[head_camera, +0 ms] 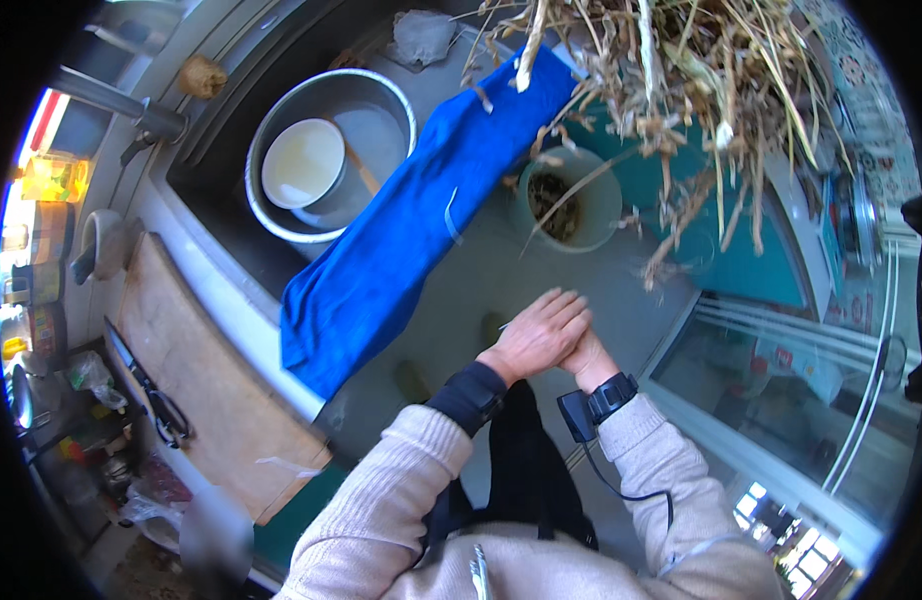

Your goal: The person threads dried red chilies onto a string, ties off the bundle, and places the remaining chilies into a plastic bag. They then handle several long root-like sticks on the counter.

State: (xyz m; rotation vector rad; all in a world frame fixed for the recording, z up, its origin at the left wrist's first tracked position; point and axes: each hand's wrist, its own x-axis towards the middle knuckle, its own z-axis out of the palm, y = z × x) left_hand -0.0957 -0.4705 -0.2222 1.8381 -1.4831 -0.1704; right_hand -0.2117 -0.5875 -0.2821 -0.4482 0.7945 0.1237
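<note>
In front of my waist, my left hand (539, 334) lies over my right hand (587, 354), and the two touch. The left fingers sit close together, while most of the right palm and fingers is hidden under them. Whether anything is between the palms cannot be seen. Beyond the hands, on the floor, stands a pale plastic bucket (600, 196) with dark scraps inside. A blue cloth (423, 202) hangs over the front edge of the sink, to the left of the hands.
A metal basin (256, 187) in the sink holds a white bowl (303, 165). Black-handled scissors (157, 401) lie on a wooden cutting board (205, 360) at left. Dried plant stalks (671, 90) jut out at upper right. A glass-fronted cabinet (753, 375) stands at right.
</note>
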